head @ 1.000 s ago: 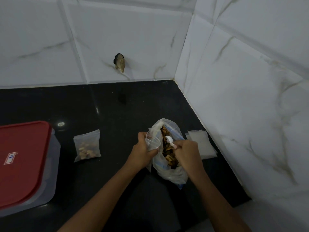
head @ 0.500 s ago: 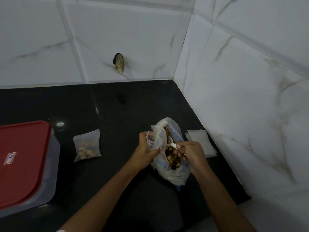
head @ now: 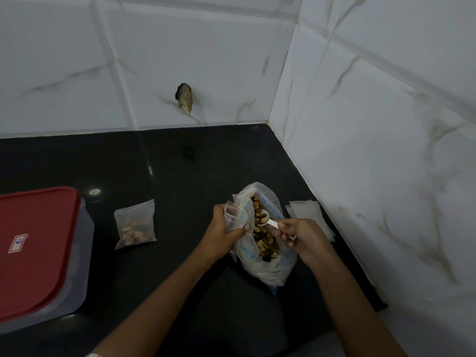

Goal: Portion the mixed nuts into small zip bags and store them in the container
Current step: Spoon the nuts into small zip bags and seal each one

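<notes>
- One container (head: 86,253) with clear walls stands at the left edge of the black countertop (head: 195,171). Its red lid (head: 38,253) is on and carries a small white label.
- Marbled white wall tiles (head: 373,150) close the corner behind and to the right, and the back tile has a rough hole (head: 185,97).
- The right hand (head: 304,235) covers the near edge of some flat empty zip bags (head: 305,211) lying just beside the right wall.
- The large bag of mixed nuts (head: 265,243) lies on the counter between the two hands. Its long axis runs away from the person and its mouth gapes upward.
- The left hand (head: 221,235) grips a small zip bag (head: 235,217), fingers curled round it. The bag's open mouth points up, touching the large bag's left side.
- The right hand pinches the handle of a white spoon (head: 268,222). The loaded bowl points left toward the small bag, above the nuts.
- Counted: one filled zip bag (head: 135,225) lies flat between the container and the left hand, touching neither. There is one held bag, one large bag and one spoon; the number of flat empties cannot be told.
</notes>
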A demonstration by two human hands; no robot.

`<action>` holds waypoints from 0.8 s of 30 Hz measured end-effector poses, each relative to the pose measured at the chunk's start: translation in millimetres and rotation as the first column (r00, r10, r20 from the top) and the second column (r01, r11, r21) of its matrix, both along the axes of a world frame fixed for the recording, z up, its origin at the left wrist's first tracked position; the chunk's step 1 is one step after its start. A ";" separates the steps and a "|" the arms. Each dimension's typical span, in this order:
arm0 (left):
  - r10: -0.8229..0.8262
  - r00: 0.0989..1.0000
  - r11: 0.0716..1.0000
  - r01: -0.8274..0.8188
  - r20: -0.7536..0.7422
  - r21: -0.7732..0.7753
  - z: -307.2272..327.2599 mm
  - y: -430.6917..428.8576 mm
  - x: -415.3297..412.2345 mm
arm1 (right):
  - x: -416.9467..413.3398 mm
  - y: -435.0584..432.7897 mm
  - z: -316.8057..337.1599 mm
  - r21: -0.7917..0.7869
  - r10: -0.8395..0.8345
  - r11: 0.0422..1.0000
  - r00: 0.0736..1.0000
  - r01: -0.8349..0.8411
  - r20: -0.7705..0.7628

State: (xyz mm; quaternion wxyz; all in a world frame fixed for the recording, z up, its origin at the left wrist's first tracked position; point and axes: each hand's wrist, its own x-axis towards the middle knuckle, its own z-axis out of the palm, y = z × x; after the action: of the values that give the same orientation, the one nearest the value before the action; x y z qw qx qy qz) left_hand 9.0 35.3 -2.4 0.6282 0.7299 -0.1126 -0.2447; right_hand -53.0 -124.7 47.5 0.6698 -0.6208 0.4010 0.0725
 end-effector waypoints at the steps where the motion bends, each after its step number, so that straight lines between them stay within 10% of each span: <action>1: -0.006 1.000 1.000 0.006 0.006 0.020 0.4 -0.3 0.4 | -1.1 -1.3 1.7 0.018 -0.002 1.000 1.000 0.002 0.013; 9: 0.017 0.942 0.971 -0.096 0.334 0.219 9.7 0.1 0.8 | -9.9 -10.8 8.5 0.071 -0.040 0.997 0.996 0.035 0.077; 18: -0.104 0.927 0.943 -0.024 0.361 0.332 26.4 -9.9 9.7 | -14.4 -7.8 36.6 0.057 -0.013 0.998 0.980 0.002 0.200; 24: -0.098 0.938 0.963 0.004 0.334 0.271 24.6 -12.5 11.9 | -7.7 15.8 34.7 -0.305 0.200 0.945 0.950 -0.121 0.241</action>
State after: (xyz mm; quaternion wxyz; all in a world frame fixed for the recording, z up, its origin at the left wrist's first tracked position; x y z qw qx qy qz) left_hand 20.9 22.8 22.2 0.4885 0.8359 -0.2057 -0.1426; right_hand -60.7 -108.9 82.2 0.6127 -0.7460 0.2604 -0.0162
